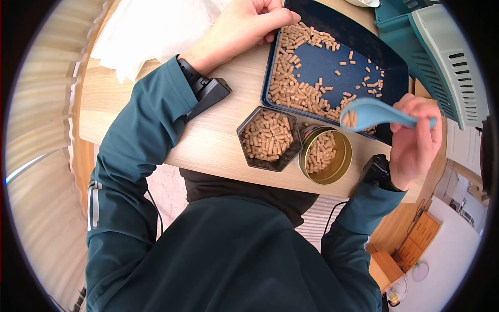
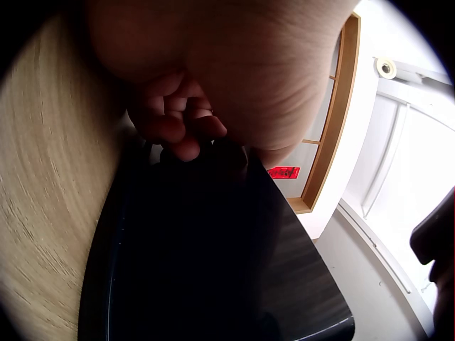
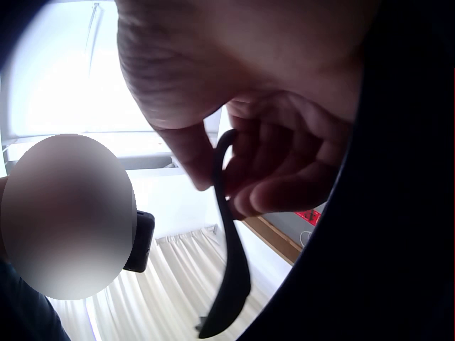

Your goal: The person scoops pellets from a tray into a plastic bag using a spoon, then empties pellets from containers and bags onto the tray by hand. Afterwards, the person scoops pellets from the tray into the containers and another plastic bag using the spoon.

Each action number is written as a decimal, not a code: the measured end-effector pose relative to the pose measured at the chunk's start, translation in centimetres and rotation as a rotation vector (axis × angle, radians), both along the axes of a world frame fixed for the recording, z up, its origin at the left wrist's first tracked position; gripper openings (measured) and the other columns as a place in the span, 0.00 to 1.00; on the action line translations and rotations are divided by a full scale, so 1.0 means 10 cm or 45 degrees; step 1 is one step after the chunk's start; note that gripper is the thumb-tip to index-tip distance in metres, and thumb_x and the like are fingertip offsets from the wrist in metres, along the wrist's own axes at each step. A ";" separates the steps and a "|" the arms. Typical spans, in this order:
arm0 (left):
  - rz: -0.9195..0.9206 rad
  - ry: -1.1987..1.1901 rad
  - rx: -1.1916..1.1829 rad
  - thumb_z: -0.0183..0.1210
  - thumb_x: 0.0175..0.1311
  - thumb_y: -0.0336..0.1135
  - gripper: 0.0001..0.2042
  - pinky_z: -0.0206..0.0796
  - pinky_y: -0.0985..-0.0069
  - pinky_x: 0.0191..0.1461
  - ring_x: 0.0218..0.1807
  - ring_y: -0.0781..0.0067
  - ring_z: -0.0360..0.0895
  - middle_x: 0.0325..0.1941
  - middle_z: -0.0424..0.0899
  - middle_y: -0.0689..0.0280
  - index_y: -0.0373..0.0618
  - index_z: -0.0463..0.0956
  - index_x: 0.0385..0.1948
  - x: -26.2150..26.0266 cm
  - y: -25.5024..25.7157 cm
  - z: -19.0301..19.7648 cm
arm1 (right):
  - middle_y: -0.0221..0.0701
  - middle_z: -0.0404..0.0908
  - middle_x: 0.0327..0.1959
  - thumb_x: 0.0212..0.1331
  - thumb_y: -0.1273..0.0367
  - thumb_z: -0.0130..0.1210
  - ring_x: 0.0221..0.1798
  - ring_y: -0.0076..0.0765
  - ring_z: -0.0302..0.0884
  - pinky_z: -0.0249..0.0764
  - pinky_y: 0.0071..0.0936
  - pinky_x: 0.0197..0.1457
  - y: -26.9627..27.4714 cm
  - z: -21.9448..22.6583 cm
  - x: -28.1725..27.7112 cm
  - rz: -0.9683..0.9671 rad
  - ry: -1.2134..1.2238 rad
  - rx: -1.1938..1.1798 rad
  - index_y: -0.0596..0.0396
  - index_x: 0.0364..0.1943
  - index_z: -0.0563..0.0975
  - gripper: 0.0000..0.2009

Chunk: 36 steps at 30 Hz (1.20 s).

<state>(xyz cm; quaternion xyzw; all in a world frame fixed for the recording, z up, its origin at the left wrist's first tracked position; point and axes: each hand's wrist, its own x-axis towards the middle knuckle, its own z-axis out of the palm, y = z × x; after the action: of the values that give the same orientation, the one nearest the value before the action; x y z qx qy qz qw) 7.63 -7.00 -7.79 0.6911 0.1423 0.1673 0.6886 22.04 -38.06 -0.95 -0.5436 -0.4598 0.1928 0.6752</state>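
A dark blue tray (image 1: 322, 57) holds many tan pellets, thickest along its left and near sides. The left hand (image 1: 254, 23) grips the tray's far left edge, thumb on the rim; the left wrist view shows its curled fingers (image 2: 181, 131) at the tray's wall. In the right hand (image 1: 418, 138) is the handle of a blue spoon (image 1: 371, 112), its bowl with a few pellets above the tray's near edge. The right wrist view shows the spoon (image 3: 231, 277) pinched between thumb and fingers. A hexagonal container (image 1: 249, 162) and a round gold tin (image 1: 340, 169) both hold pellets.
White translucent bags (image 1: 150, 34) lie at the far left of the wooden table (image 1: 208, 151). A teal and grey slotted plastic bin (image 1: 447, 62) stands right of the tray. Part of a white bowl (image 1: 364, 2) shows at the far edge.
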 end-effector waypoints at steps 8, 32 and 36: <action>0.006 -0.003 0.027 0.63 0.74 0.37 0.16 0.59 0.84 0.28 0.23 0.88 0.67 0.21 0.74 0.75 0.47 0.71 0.24 -0.01 0.00 0.00 | 0.45 0.82 0.41 0.74 0.69 0.55 0.35 0.32 0.73 0.70 0.26 0.36 0.03 0.01 -0.07 0.019 -0.018 0.032 0.63 0.46 0.78 0.08; 0.009 0.026 0.003 0.64 0.74 0.37 0.16 0.59 0.84 0.28 0.24 0.88 0.67 0.22 0.75 0.76 0.47 0.71 0.24 -0.02 -0.01 0.04 | 0.29 0.86 0.37 0.68 0.74 0.65 0.37 0.19 0.80 0.75 0.19 0.42 0.14 0.07 -0.24 -0.287 0.034 -0.610 0.60 0.41 0.83 0.04; 0.002 0.016 0.018 0.63 0.74 0.37 0.15 0.59 0.84 0.28 0.24 0.88 0.68 0.22 0.75 0.75 0.47 0.71 0.24 -0.01 0.00 0.02 | 0.29 0.85 0.35 0.68 0.71 0.65 0.36 0.21 0.81 0.76 0.20 0.41 0.12 0.06 -0.20 -0.313 0.065 -0.603 0.60 0.41 0.83 0.06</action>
<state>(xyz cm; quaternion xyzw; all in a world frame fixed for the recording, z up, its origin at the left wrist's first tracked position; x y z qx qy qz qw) 7.52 -7.00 -7.62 0.6969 0.1462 0.1645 0.6826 20.03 -36.81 -0.32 -0.7331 -0.3152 0.2251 0.5590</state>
